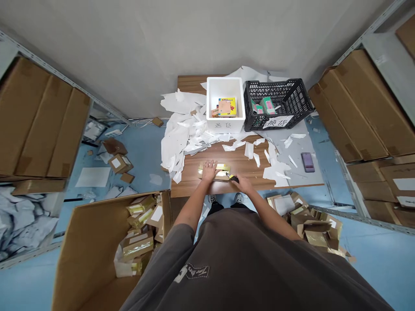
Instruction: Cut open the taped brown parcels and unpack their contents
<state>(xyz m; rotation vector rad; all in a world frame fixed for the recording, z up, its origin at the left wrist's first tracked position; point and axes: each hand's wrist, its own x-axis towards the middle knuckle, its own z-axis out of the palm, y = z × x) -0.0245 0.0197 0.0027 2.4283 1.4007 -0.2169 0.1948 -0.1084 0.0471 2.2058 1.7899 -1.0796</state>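
A small cardboard parcel wrapped in yellow tape (220, 169) lies on the wooden table (246, 181) near its front edge. My left hand (209, 169) rests flat on the parcel's left end with fingers spread. My right hand (242, 183) is closed around a yellow and black box cutter (233, 177), whose tip meets the parcel's right side.
Torn white paper (181, 134) litters the table's left and back. A white bin (225, 106) and a black crate (275, 103) stand at the back. A purple phone (308, 161) lies right. A big carton of parcels (97, 242) sits lower left; opened boxes (311, 220) pile lower right. Shelves with cartons flank both sides.
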